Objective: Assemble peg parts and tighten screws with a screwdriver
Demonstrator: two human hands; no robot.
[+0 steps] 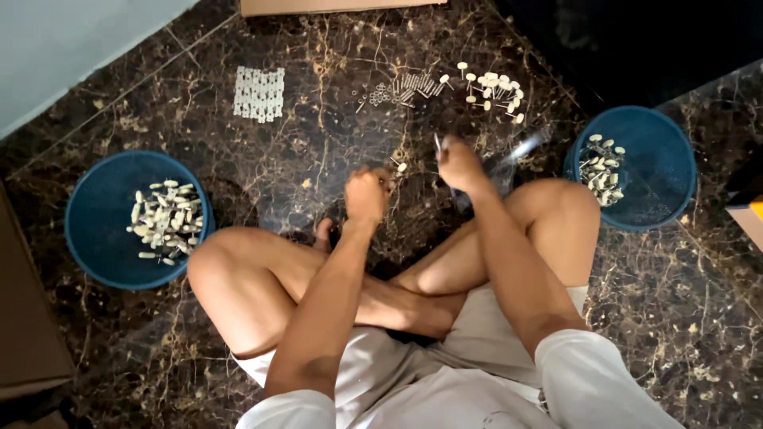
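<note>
Assembly looks mid-step: the left hand (pixel 367 193) is clenched on a small white part (pixel 401 167) at its 1 o'clock, the right hand (pixel 459 163) grasps a thin tool (pixel 438 144); joining them calls for fine alignment.

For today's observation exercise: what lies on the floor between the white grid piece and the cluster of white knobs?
In the head view, a pile of small metal screws lies between the white grid piece and the white knobs on the dark marble floor.
</note>
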